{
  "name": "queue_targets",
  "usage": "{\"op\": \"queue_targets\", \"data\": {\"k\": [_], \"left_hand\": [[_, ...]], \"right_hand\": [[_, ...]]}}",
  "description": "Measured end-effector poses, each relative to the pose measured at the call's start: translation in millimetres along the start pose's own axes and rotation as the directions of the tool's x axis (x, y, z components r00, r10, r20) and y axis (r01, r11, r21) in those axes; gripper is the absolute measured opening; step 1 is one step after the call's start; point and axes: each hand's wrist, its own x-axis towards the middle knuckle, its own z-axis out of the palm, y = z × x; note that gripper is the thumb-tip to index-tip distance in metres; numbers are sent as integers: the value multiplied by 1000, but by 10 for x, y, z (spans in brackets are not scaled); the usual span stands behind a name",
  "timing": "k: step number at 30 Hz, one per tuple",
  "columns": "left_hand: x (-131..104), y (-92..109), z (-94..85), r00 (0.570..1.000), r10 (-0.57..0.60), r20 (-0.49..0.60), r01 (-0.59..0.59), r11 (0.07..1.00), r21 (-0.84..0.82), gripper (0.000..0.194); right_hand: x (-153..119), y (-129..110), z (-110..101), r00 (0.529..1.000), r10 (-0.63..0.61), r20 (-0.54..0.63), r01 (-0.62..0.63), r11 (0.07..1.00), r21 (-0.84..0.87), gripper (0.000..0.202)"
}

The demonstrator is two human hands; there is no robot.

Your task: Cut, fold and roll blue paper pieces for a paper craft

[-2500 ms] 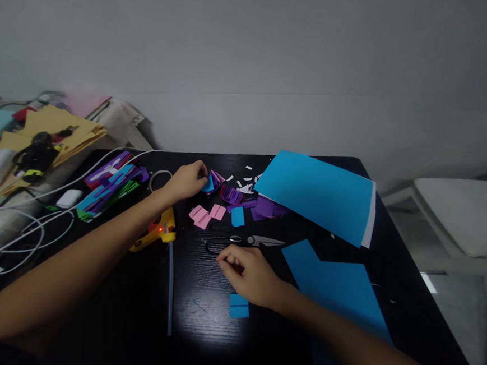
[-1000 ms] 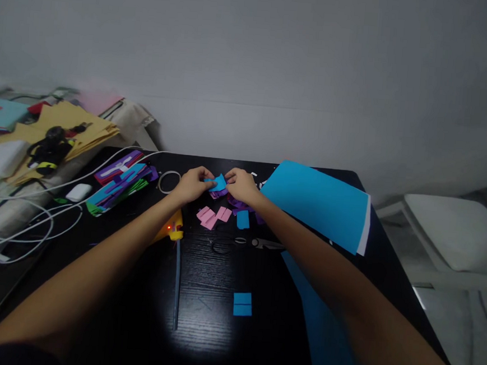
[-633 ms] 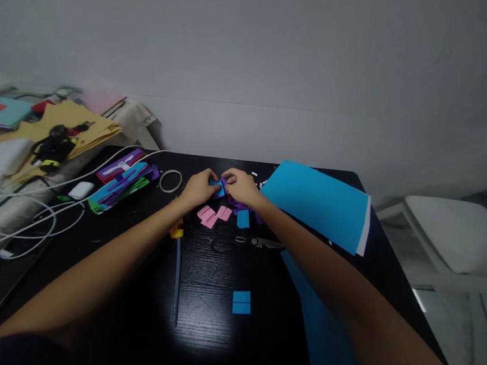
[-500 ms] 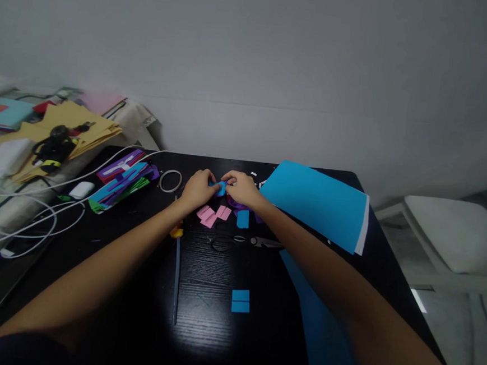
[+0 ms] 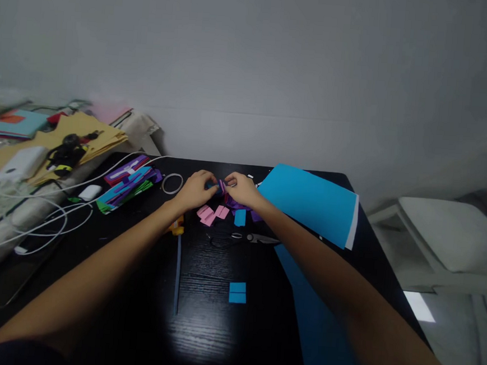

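Note:
Toward the far side of the black table, my left hand (image 5: 198, 189) pinches a small blue paper piece (image 5: 210, 185), mostly covered by the fingers. Close beside it, my right hand (image 5: 243, 189) is closed on a small pink-purple paper piece (image 5: 222, 188) seen nearly edge-on. Whether the two pieces touch I cannot tell. Just below the hands lie several folded pink paper pieces (image 5: 207, 215), a blue paper piece (image 5: 239, 217) and a heap of purple paper (image 5: 234, 203), partly behind my right hand. Scissors (image 5: 260, 239) rest nearer me, partly under my right forearm.
A large blue sheet (image 5: 309, 202) lies at the right, another (image 5: 317, 323) under my right arm. A creased blue square (image 5: 237, 292) and a glue gun (image 5: 177, 226) with its grey cord are in front. Coloured paper strips (image 5: 129, 182) and white cables (image 5: 64, 213) occupy the left.
The blue piece between my hands has turned and is more hidden by the left fingers. A pink-purple edge now shows at my right fingertips. The view has shifted slightly.

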Motion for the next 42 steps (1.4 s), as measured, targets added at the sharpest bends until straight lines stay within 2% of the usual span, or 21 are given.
{"op": "queue_targets", "data": {"k": [4,7,14,20,27,35,38,40,42], "left_hand": [[-14,37,-61,993,-31,112,16,991,132,33],[-30,63,-49,987,-40,155,8,980,200,38],[-39,64,33,991,-47,126,24,984,178,22],[-13,-6,71,993,-34,114,28,998,53,10],[-19,-33,60,987,-11,158,-2,997,80,12],[-10,-73,128,988,44,147,-55,995,78,11],[-30,-93,101,992,51,118,-56,998,41,16],[-94,-50,36,997,50,60,-51,999,10,17],[-218,58,-44,999,52,-3,-52,998,-30,14]], "right_hand": [[-17,-14,-13,1000,1,-7,-1,1000,-11,26],[11,-46,16,999,-28,15,28,1000,-4,32],[90,-68,94,996,-52,76,51,999,9,26],[84,-27,99,996,-19,85,18,1000,14,27],[34,-9,82,997,-13,74,10,999,39,28],[-22,14,12,999,-37,35,34,996,87,22],[-147,36,-86,996,-71,-55,79,985,155,19],[-350,62,-173,985,-108,-133,132,974,185,19],[-636,116,-249,978,-133,-159,165,964,210,18]]}}
